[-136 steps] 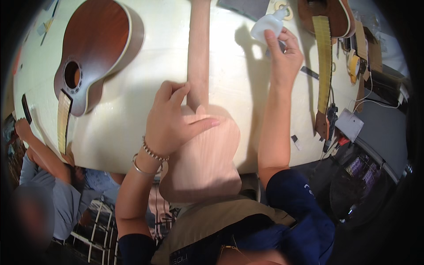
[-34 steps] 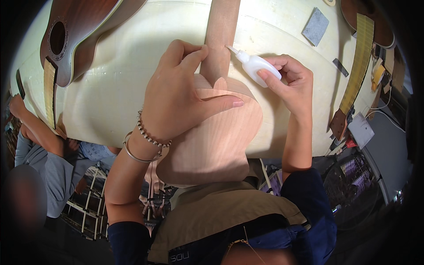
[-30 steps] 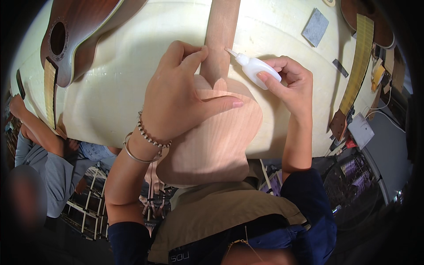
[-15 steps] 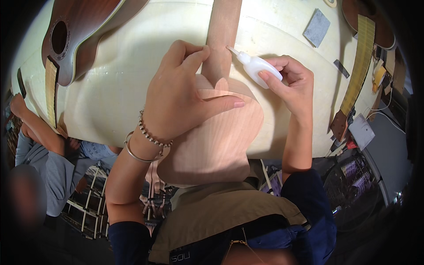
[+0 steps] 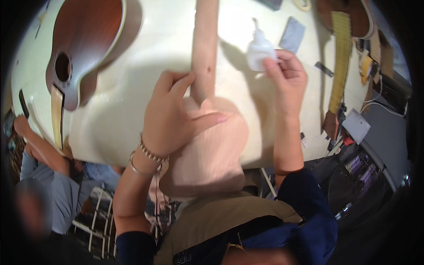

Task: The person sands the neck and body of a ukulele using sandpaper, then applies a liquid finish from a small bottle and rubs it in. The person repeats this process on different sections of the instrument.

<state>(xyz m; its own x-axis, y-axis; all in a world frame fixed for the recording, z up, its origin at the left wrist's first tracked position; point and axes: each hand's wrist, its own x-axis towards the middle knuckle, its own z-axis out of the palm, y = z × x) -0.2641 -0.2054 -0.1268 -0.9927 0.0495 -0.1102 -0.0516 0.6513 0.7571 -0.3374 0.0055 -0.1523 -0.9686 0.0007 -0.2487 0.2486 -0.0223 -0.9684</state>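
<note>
An unfinished pale wooden ukulele [image 5: 210,154] lies back side up on the table, its body toward me and its neck [image 5: 205,46] pointing away. My left hand [image 5: 170,108] grips it where neck and body meet, thumb lying across the back and bent fingers at the neck's left edge. A small dark spot shows on the neck. To the right, clear of the wood, my right hand [image 5: 289,73] pinches a white squeeze bottle [image 5: 260,51] between thumb and fingers. The bottle's thin nozzle points up and away from me; its outline is blurred.
A dark-brown ukulele [image 5: 88,39] lies at the far left, near another person's arm [image 5: 46,148]. On the right are a grey flat block [image 5: 292,34], a yellowish fretboard-like strip [image 5: 340,66], a small dark bar [image 5: 324,69] and white cables [image 5: 373,104].
My right hand has lifted the bottle away from the neck, turning its nozzle upward. My left hand stays on the ukulele. The whole view has shifted slightly.
</note>
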